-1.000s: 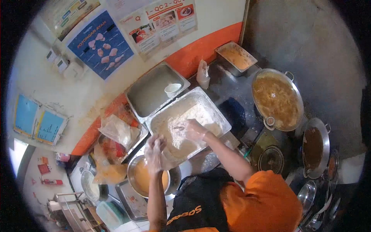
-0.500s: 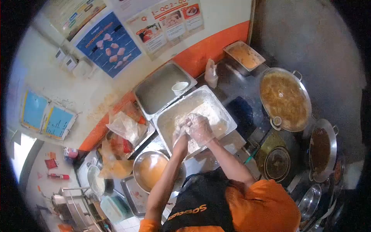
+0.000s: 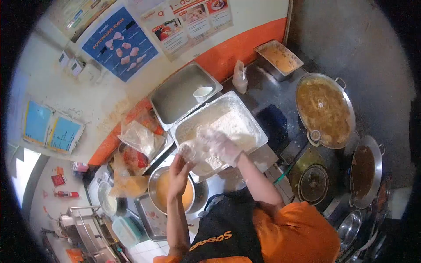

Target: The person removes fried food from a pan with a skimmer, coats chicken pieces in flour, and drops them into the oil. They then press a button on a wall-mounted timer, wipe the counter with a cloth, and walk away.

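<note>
My right hand (image 3: 221, 147), in a clear plastic glove dusted with flour, hovers with fingers spread over the near side of a metal tray (image 3: 259, 131) full of white flour (image 3: 228, 120). My bare left hand (image 3: 180, 170) is at the tray's near-left corner, above a steel bowl of orange batter (image 3: 161, 195). Its fingers pinch a bit of clear plastic (image 3: 188, 152) that runs toward the gloved hand. Whether that plastic is the glove's edge is unclear.
An empty steel tray (image 3: 175, 96) with a white cup (image 3: 202, 93) lies behind the flour tray. Plastic bags (image 3: 140, 140) sit to the left. To the right are a wok of frying oil (image 3: 324, 109), a second pan (image 3: 364, 171) and a round lid (image 3: 313, 184).
Half a second ago both hands met over the flour. My left hand has since drawn back toward the batter bowl, still pinching clear plastic. The gloved right hand stays over the tray.
</note>
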A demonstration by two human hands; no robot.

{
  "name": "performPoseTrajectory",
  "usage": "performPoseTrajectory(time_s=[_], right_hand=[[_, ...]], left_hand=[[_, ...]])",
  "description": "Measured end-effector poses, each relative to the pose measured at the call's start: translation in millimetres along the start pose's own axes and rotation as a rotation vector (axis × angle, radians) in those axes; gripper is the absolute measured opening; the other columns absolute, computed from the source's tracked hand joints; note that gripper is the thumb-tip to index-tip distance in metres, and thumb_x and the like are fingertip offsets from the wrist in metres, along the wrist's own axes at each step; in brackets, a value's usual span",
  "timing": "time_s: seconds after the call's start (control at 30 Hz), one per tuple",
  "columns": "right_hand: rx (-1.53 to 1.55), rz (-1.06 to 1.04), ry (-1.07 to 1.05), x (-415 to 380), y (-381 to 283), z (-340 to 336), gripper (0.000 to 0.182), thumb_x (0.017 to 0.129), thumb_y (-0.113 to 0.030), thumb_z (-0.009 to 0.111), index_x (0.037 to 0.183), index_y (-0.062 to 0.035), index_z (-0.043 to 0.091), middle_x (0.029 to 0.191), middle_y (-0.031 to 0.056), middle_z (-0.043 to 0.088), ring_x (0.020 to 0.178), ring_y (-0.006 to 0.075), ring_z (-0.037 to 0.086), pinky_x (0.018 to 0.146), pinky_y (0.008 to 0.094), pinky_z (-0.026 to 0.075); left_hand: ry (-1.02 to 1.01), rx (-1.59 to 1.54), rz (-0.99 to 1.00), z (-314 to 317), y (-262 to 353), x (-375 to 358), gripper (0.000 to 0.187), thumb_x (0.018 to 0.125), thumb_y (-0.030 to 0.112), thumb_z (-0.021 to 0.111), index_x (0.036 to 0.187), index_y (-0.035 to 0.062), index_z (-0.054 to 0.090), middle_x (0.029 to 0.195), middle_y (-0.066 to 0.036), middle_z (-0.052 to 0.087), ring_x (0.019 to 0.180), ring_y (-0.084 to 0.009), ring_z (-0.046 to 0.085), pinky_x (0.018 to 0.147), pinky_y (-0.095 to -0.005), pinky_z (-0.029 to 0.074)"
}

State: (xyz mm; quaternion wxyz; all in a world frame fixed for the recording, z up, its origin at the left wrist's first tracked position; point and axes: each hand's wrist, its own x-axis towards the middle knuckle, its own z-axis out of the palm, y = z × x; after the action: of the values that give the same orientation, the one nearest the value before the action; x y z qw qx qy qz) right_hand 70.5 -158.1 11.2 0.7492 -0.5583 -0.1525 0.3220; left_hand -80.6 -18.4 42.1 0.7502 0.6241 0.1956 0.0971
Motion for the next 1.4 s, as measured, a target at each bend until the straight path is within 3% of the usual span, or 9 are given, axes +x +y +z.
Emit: performPoseTrajectory(time_s=[0.07, 0.27, 0.47, 0.67, 0.83, 0.93, 0.97, 1.07, 1.4], right_hand=[[-0.705, -0.070, 0.017, -5.2, -2.8, 16.0, 0.028, 0.090, -0.026, 0.060, 0.107, -0.0047, 0.068, 0.102, 0.0161, 0.068, 0.090, 0.0307, 0.065, 0.081, 0.0375, 0.053], [-0.379, -0.193, 0.494, 39.6, 45.5, -29.0, 0.028, 0.089, -0.031, 0.061, 0.089, -0.0052, 0.070, 0.082, 0.0189, 0.067, 0.080, 0.0319, 0.065, 0.074, 0.0404, 0.052], [0.253, 0.093, 0.502, 25.3, -7.0, 56.7, 0.036, 0.087, -0.015, 0.063, 0.118, -0.0011, 0.052, 0.091, 0.0149, 0.063, 0.082, 0.0275, 0.064, 0.074, 0.0411, 0.052], [-1.060, -0.734, 0.180, 29.8, 116.7, 62.0, 0.047, 0.087, -0.019, 0.065, 0.128, -0.0021, 0.048, 0.111, 0.0158, 0.058, 0.099, 0.0267, 0.055, 0.088, 0.0358, 0.045], [-0.028, 0.102, 0.172, -20.4, 47.1, 98.9, 0.040, 0.092, -0.018, 0.056, 0.128, -0.0006, 0.052, 0.116, 0.0143, 0.059, 0.105, 0.0210, 0.055, 0.094, 0.0328, 0.041], [-0.129, -0.051, -0.087, -39.6, 44.5, 84.2, 0.045, 0.092, -0.019, 0.056, 0.131, -0.0019, 0.044, 0.120, 0.0171, 0.054, 0.109, 0.0274, 0.053, 0.093, 0.0365, 0.040], [-0.237, 0.453, -0.359, -40.6, -23.0, 67.9, 0.039, 0.094, -0.017, 0.054, 0.128, 0.0015, 0.047, 0.116, 0.0151, 0.057, 0.106, 0.0225, 0.054, 0.093, 0.0341, 0.041], [0.161, 0.182, -0.549, -44.5, -20.3, 51.4, 0.040, 0.097, -0.019, 0.053, 0.130, 0.0040, 0.047, 0.115, 0.0135, 0.060, 0.103, 0.0165, 0.055, 0.090, 0.0318, 0.043], [-0.153, 0.092, -0.687, 0.0, -102.9, -52.2, 0.035, 0.094, -0.009, 0.060, 0.125, 0.0061, 0.056, 0.095, 0.0072, 0.066, 0.085, 0.0067, 0.054, 0.075, 0.0230, 0.047]], left_hand=[[-0.104, 0.131, 0.012, -0.2, -1.2, 4.3, 0.045, 0.092, -0.002, 0.056, 0.135, -0.0018, 0.045, 0.123, -0.008, 0.056, 0.110, -0.0162, 0.054, 0.095, -0.0296, 0.044], [-0.185, 0.212, 0.076, 1.5, 57.3, -28.3, 0.052, 0.091, -0.003, 0.055, 0.140, -0.0006, 0.039, 0.132, -0.014, 0.055, 0.124, -0.0260, 0.052, 0.101, -0.0368, 0.044], [-0.126, 0.585, 0.238, 42.3, 27.0, -10.4, 0.114, 0.067, 0.006, 0.083, 0.153, 0.0085, 0.009, 0.156, -0.014, 0.023, 0.139, -0.0223, 0.029, 0.108, -0.0427, 0.035], [0.129, 0.759, 0.112, 9.1, 12.3, -2.0, 0.048, 0.074, -0.001, 0.073, 0.121, -0.0007, 0.060, 0.110, -0.014, 0.067, 0.100, -0.0174, 0.063, 0.086, -0.0294, 0.050], [0.310, 0.735, 0.150, -3.2, 8.1, 16.2, 0.020, 0.077, -0.004, 0.061, 0.096, -0.0034, 0.068, 0.086, -0.007, 0.069, 0.077, -0.0100, 0.062, 0.071, -0.0241, 0.048], [0.375, 0.540, 0.158, -22.9, -0.5, 19.5, 0.017, 0.078, -0.005, 0.056, 0.092, -0.0042, 0.066, 0.083, -0.001, 0.065, 0.074, -0.0076, 0.057, 0.069, -0.0211, 0.045], [0.402, 0.474, 0.156, -29.3, -2.2, 19.2, 0.016, 0.079, -0.004, 0.055, 0.091, -0.0041, 0.066, 0.082, -0.001, 0.064, 0.073, -0.0076, 0.056, 0.068, -0.0212, 0.045], [0.445, 0.265, 0.077, -37.9, 10.7, 14.2, 0.013, 0.084, -0.002, 0.050, 0.080, -0.0009, 0.063, 0.078, -0.001, 0.062, 0.069, -0.0072, 0.055, 0.063, -0.0216, 0.044], [0.470, -0.320, -0.147, -1.1, 17.6, 16.3, 0.010, 0.086, -0.003, 0.049, 0.084, 0.0009, 0.058, 0.075, -0.008, 0.063, 0.061, -0.0149, 0.060, 0.055, -0.0264, 0.050]])
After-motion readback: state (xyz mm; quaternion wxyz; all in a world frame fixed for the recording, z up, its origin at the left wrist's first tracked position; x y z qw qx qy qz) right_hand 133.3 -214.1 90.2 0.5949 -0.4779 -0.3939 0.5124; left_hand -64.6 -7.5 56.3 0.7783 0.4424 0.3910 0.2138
